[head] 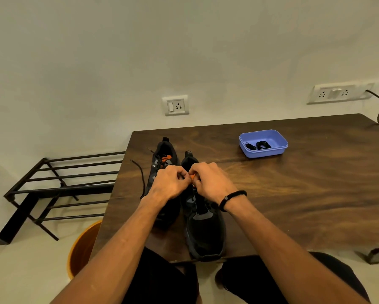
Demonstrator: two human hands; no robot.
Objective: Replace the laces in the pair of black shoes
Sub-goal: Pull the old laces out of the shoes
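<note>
- Left hand [170, 183], right hand [208, 183]: both grips curled together over the throat of the near black shoe [204, 229], fingertips pinching at the orange tongue and eyelets; likely working a lace, though the lace itself is hidden under the fingers.
- Second black shoe [162, 163]: just left of the grips, touching the left hand; its loose lace [141, 178] trails off the bench [293, 194] edge, apparently slackened.
- Blue tray [263, 143]: well to the right, beyond the grips, holding coiled black laces [261, 145], presumably kept within reach.
</note>
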